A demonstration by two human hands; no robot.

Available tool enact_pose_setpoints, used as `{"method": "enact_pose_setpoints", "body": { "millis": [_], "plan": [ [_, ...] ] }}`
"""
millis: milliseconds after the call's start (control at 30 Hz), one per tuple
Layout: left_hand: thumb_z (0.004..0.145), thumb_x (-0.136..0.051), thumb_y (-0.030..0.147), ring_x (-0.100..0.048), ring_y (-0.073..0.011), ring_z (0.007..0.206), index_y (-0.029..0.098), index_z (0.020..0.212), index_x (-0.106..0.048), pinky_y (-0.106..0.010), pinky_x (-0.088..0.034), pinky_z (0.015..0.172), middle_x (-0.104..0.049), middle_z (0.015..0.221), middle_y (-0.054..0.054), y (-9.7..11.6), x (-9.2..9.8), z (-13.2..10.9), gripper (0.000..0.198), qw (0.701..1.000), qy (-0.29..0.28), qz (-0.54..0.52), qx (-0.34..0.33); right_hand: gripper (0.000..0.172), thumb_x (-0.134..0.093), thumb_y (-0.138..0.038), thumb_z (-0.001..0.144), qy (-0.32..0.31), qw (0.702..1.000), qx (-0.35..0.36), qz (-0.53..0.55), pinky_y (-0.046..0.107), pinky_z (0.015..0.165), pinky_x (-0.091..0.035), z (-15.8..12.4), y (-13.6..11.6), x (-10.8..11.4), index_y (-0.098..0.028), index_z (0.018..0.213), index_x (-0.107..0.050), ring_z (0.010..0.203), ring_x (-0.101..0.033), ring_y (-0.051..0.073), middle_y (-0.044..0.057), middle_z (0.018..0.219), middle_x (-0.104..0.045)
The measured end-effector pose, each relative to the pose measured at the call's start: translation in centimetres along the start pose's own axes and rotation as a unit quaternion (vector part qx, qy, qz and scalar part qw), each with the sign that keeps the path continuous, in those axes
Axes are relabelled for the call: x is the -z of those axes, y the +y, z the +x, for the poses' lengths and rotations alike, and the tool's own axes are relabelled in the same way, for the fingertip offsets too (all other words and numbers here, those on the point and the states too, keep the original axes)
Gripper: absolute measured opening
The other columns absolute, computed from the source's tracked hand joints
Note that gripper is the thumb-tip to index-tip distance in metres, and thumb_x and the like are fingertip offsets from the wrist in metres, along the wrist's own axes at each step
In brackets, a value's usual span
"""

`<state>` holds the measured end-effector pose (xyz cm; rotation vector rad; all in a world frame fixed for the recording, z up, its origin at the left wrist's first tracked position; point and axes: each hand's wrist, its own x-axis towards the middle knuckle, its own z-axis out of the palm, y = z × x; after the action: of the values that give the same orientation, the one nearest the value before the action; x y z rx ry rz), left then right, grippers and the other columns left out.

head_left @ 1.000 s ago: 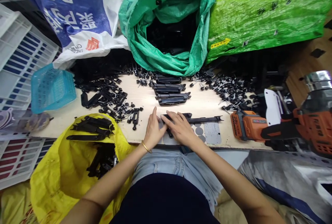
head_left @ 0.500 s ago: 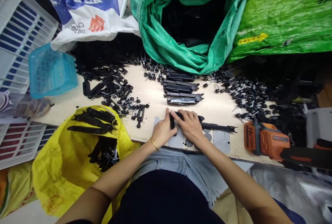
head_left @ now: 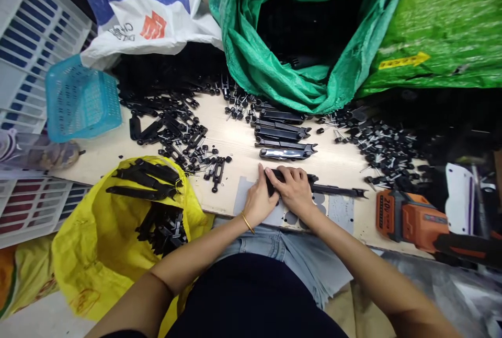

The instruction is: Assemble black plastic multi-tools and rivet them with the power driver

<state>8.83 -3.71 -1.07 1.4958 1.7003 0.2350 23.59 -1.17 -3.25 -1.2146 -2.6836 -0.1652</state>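
Note:
Both hands are together at the front of the workbench, on a black plastic part partly hidden beneath the fingers. My left hand (head_left: pixel 259 201), with a gold bangle at its wrist, grips the part's left end between thumb and fingers. My right hand (head_left: pixel 295 190) is closed over its top, the two thumbs and forefingers close together. A long black plastic arm (head_left: pixel 340 190) with a forked tip sticks out to the right; whether it joins the held part cannot be seen. Under them lies a grey metal plate (head_left: pixel 342 211) with round marks. Several similar black arms (head_left: pixel 288 154) are stacked just beyond.
Loose black pieces with metal pins (head_left: pixel 386 144) and small black links (head_left: pixel 192 137) cover the bench on both sides. An orange power tool (head_left: pixel 418 218) lies right. Around stand a yellow sack (head_left: pixel 84 254), a green sack (head_left: pixel 243 56) and a blue basket (head_left: pixel 84 105).
The camera view has shifted a little, so the scene sits slightly further right. Both hands keep their hold on the black part, with hardly any movement against the bench.

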Motion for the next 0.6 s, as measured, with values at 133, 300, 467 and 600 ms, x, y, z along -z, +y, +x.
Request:
{"method": "enact_pose_setpoints", "body": {
  "millis": [133, 300, 467, 600],
  "plan": [
    [0.079, -0.059, 0.026, -0.064, -0.0193, 0.073, 0.005, 0.138, -0.028, -0.028, -0.049, 0.066, -0.068, 0.080, -0.005, 0.9, 2.8, -1.7, 0.071, 0.995, -0.073, 0.017, -0.063, 0.051, -0.043, -0.015, 0.088, -0.010, 0.999, 0.013, 0.046, 0.041, 0.089, -0.035, 0.3, 0.2, 0.1, -0.027, 0.137, -0.041, 0.102, -0.047, 0.024, 0.012, 0.119, -0.054],
    [0.093, -0.040, 0.026, -0.059, -0.0195, 0.084, 0.015, 0.092, -0.062, -0.031, -0.045, 0.078, -0.064, 0.085, -0.007, 5.1, 5.7, -1.4, 0.025, 0.938, 0.132, 0.185, -0.262, 0.044, -0.041, -0.007, 0.083, 0.117, 0.970, -0.119, 0.178, 0.039, 0.089, -0.040, -3.5, -1.5, 2.1, -0.019, 0.124, -0.052, 0.105, -0.048, 0.022, 0.011, 0.112, -0.057],
    [0.087, -0.056, 0.026, -0.056, -0.0240, 0.097, 0.011, 0.098, -0.060, -0.032, -0.044, 0.080, -0.061, 0.100, -0.012, 7.8, 1.4, 3.0, 0.020, 0.863, -0.023, 0.348, -0.365, 0.020, -0.041, -0.015, 0.087, 0.139, 0.884, -0.314, 0.318, 0.035, 0.074, -0.046, -11.1, -2.6, 4.2, -0.018, 0.093, -0.060, 0.079, -0.055, 0.018, 0.007, 0.081, -0.061],
    [0.091, -0.048, 0.035, -0.058, -0.0218, 0.089, 0.013, 0.089, -0.060, -0.030, -0.045, 0.075, -0.060, 0.090, -0.009, 7.5, -0.2, 2.8, 0.025, 0.884, -0.069, 0.304, -0.349, 0.029, -0.051, -0.036, 0.085, 0.195, 0.705, -0.515, 0.447, 0.035, 0.075, -0.049, -13.0, -1.8, 4.1, -0.018, 0.106, -0.057, 0.087, -0.059, 0.019, 0.010, 0.102, -0.063]
  ]
}}
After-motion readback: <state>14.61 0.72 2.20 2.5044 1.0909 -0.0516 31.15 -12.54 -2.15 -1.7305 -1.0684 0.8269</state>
